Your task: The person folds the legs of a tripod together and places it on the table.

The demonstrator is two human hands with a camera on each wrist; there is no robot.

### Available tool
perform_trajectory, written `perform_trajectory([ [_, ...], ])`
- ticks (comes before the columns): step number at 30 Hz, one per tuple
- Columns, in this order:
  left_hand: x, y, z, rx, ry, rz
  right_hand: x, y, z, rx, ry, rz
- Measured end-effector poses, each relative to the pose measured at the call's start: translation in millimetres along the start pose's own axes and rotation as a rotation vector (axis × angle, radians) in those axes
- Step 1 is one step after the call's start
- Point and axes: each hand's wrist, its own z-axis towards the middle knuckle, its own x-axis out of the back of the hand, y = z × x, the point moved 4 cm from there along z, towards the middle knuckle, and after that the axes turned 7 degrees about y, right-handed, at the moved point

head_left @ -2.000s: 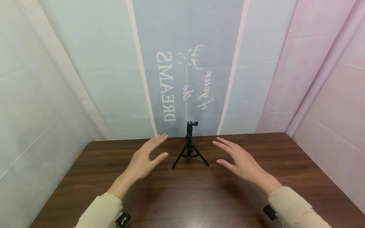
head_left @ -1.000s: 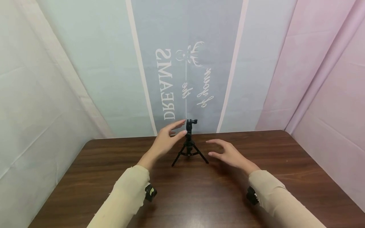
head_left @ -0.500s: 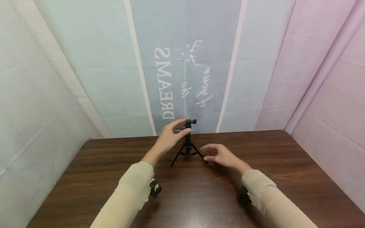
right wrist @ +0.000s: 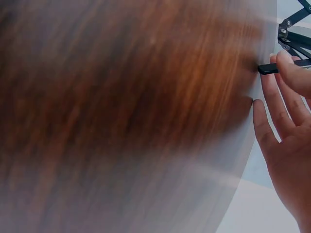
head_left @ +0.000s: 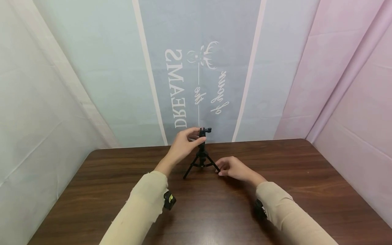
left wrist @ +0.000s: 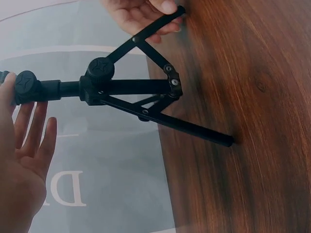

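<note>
A small black tripod stands upright with its legs spread near the back of the table. My left hand grips its upper column just below the clamp head, thumb in front and fingers behind. In the left wrist view the tripod's knobs, braces and legs show sideways, and the left hand holds the top end. Low on the right side, my right hand pinches the end of one leg between thumb and fingers. The right wrist view shows that leg's tip sticking out past the right hand.
The dark wooden table has a glossy surface and rounded back corners. Behind it hangs a printed cloth with mirrored lettering, and pale cloth walls stand at both sides. Each sleeve carries a black wrist camera underneath.
Both hands came inward from either side of the tripod. The left hand took hold of the upper column, then the right hand reached down and pinched the right leg. The tripod stayed in place.
</note>
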Motion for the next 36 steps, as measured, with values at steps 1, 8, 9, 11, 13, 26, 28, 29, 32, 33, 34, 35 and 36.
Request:
perform_trajectory([
  [1,-0.4,-0.3,0.5,-0.002,0.002,0.006,-0.4,0.2,0.4,0.0,0.002,-0.001],
  [8,-2.0,-1.5,1.7,0.006,0.014,0.038,-1.0,-1.0,2.6,0.015,0.006,0.003],
  [9,-2.2,-1.7,1.6,0.01,0.014,0.043,-0.8,-0.9,2.8,0.013,0.007,0.004],
  [11,-2.5,-2.5,1.2,0.017,0.018,0.051,-0.6,-0.8,3.3,0.01,0.005,0.004],
  [13,-2.3,-3.2,0.9,0.015,0.028,0.059,-0.6,-0.1,4.0,0.007,0.001,0.012],
  [26,-4.5,-6.1,0.1,-0.004,0.072,0.09,-0.9,2.6,8.8,0.006,-0.03,0.076],
  [28,-4.9,-7.0,0.3,0.007,0.067,0.088,-1.2,3.0,9.0,0.002,-0.03,0.087],
  [29,-5.0,-7.2,0.2,0.011,0.065,0.085,-1.3,3.1,9.0,0.0,-0.029,0.091],
  [32,-4.8,-7.6,-0.2,0.016,0.062,0.081,-1.8,3.4,9.1,-0.003,-0.028,0.101],
  [33,-4.8,-7.7,-0.2,0.017,0.063,0.08,-2.1,3.5,9.3,-0.004,-0.028,0.105],
  [34,-5.0,-7.6,-0.4,0.018,0.064,0.08,-2.2,3.9,9.4,-0.004,-0.028,0.109],
  [35,-5.1,-7.6,-0.5,0.017,0.066,0.08,-2.1,4.1,9.4,-0.005,-0.028,0.111],
  [36,-5.2,-7.6,-0.6,0.017,0.068,0.082,-2.2,4.4,9.4,-0.005,-0.028,0.113],
])
